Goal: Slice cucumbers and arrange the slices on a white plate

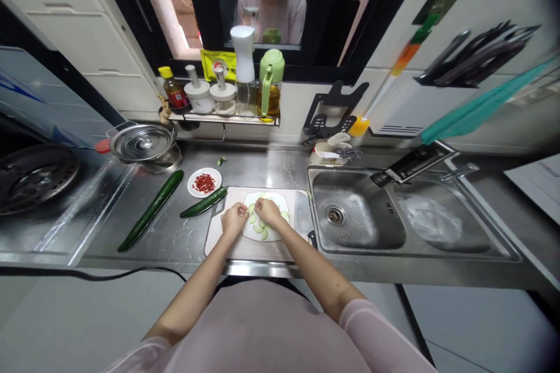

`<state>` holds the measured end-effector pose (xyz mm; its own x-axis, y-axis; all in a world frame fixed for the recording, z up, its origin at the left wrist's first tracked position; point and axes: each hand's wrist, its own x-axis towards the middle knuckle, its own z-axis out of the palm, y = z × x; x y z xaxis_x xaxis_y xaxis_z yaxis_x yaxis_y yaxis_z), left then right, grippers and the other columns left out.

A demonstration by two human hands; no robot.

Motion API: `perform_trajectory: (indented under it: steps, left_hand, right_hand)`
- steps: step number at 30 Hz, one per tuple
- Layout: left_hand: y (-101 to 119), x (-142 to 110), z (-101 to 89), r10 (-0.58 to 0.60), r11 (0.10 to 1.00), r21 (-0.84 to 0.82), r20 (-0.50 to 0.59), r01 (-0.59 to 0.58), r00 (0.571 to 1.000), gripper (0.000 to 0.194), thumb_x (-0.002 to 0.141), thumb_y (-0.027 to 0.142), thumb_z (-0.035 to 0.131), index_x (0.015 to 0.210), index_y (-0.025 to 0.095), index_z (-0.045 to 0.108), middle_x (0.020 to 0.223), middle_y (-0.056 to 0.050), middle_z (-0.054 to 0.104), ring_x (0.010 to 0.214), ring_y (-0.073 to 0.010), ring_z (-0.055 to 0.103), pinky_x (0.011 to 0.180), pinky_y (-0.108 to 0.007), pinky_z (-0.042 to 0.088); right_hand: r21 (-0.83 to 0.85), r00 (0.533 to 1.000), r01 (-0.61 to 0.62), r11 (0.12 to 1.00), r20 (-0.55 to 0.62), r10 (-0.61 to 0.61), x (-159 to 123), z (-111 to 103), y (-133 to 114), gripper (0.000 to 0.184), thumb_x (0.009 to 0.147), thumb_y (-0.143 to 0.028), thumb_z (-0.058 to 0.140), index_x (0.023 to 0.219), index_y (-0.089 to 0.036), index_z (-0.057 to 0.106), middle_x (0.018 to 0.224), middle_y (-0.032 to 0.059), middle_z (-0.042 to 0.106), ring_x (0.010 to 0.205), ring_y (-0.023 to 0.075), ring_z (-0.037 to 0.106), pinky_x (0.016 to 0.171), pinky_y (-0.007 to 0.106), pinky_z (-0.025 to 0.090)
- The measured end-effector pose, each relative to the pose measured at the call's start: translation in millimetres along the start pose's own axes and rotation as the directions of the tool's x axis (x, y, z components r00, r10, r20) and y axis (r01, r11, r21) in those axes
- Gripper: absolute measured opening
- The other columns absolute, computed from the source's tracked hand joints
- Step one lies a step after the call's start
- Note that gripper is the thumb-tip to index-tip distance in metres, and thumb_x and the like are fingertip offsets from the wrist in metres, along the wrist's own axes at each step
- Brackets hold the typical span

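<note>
A white plate [247, 235] with pale green cucumber slices [261, 228] lies on the cutting board [227, 245]. Over the plate's left rim, my left hand [235, 219] has its fingertips pinched together. My right hand [268, 213] is above the middle of the plate, fingers closed and pointing toward the left hand. What either hand pinches is too small to make out; slices lie right beneath the fingers. A broad-bladed knife [303, 215] rests along the board's right side. Touching the board's left edge is a cut piece of cucumber [203, 203].
A small dish of chopped red chilies [204, 182] and a whole cucumber [151, 210] are to the left. Behind them stands a lidded steel pot [146, 148]. The sink [359, 210] is at the right. A seasoning shelf [225, 119] hangs below the window.
</note>
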<state>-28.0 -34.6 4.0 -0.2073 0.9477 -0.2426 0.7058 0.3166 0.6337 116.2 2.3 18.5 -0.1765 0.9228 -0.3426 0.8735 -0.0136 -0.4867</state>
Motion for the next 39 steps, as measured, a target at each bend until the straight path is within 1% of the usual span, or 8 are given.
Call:
perform_trajectory:
  steps: [4,10,16,21,28,33,39]
  left_hand:
    - [1.8,-0.2,0.5,0.020,0.996,0.082,0.007,-0.021,1.000,0.012,0.075,0.025,0.061,0.086,0.026,0.064,0.082,0.003,0.070,0.083,-0.0168,0.062,0.077,-0.028,0.034]
    - [3.1,-0.6,2.4,0.040,0.985,0.167,0.006,-0.040,0.999,0.012,0.077,0.027,0.058,0.087,0.026,0.065,0.082,0.000,0.071,0.086,-0.0198,0.062,0.080,-0.032,0.032]
    - [5.2,-1.8,4.3,0.077,0.971,0.227,0.008,-0.077,0.997,0.012,0.079,0.025,0.054,0.086,0.025,0.064,0.082,-0.001,0.069,0.090,-0.0212,0.060,0.081,-0.032,0.031]
    - [3.7,-1.6,5.2,0.105,0.958,0.268,0.005,-0.102,0.994,0.013,0.081,0.026,0.054,0.087,0.024,0.064,0.084,-0.002,0.069,0.091,-0.0220,0.058,0.081,-0.033,0.030]
    - [0.4,-1.7,5.6,0.107,0.960,0.258,0.008,-0.105,0.994,0.014,0.081,0.027,0.054,0.089,0.023,0.065,0.088,-0.004,0.069,0.093,-0.0224,0.057,0.082,-0.033,0.030]
    - [-2.3,-3.5,5.3,0.120,0.965,0.239,-0.042,-0.107,0.992,0.020,0.081,0.029,0.055,0.099,0.024,0.064,0.092,-0.004,0.067,0.096,-0.0239,0.058,0.083,-0.035,0.032]
    - [-8.7,-2.8,4.8,0.079,0.982,0.177,-0.054,-0.068,0.995,0.023,0.080,0.033,0.058,0.101,0.024,0.064,0.094,-0.004,0.066,0.095,-0.0224,0.058,0.084,-0.034,0.034]
  right_hand:
    - [-0.098,0.999,0.028,0.995,0.017,-0.027,0.1,3.2,-1.2,0.018,0.085,-0.021,0.052,0.096,-0.020,0.066,0.097,0.0060,0.070,0.089,0.0160,0.060,0.066,0.023,0.034]
    - [-0.138,0.999,0.036,0.990,0.017,-0.034,-0.1,6.7,-0.4,0.021,0.087,-0.021,0.049,0.099,-0.018,0.066,0.100,0.0086,0.069,0.092,0.0174,0.060,0.067,0.024,0.035]
    - [-0.188,0.999,0.054,0.981,0.008,-0.054,-0.1,10.4,-2.2,0.024,0.090,-0.019,0.044,0.101,-0.016,0.065,0.103,0.0111,0.067,0.096,0.0187,0.058,0.070,0.025,0.036]
    - [-0.219,0.998,0.069,0.973,0.005,-0.070,-1.4,12.3,-2.8,0.023,0.090,-0.017,0.044,0.104,-0.015,0.063,0.107,0.0130,0.065,0.102,0.0208,0.056,0.074,0.026,0.037]
    - [-0.274,0.997,0.079,0.958,-0.004,-0.083,-2.9,14.1,-4.6,0.022,0.091,-0.019,0.046,0.107,-0.015,0.061,0.107,0.0123,0.063,0.104,0.0219,0.054,0.075,0.027,0.040]
    - [-0.282,0.998,0.048,0.958,-0.021,-0.056,-2.6,15.3,-6.0,0.023,0.092,-0.021,0.046,0.110,-0.016,0.059,0.111,0.0131,0.061,0.109,0.0237,0.050,0.078,0.029,0.041]
    - [-0.276,0.998,0.042,0.960,-0.039,-0.055,-5.0,17.8,-4.1,0.023,0.093,-0.022,0.045,0.110,-0.017,0.059,0.113,0.0122,0.059,0.108,0.0232,0.048,0.076,0.029,0.040]
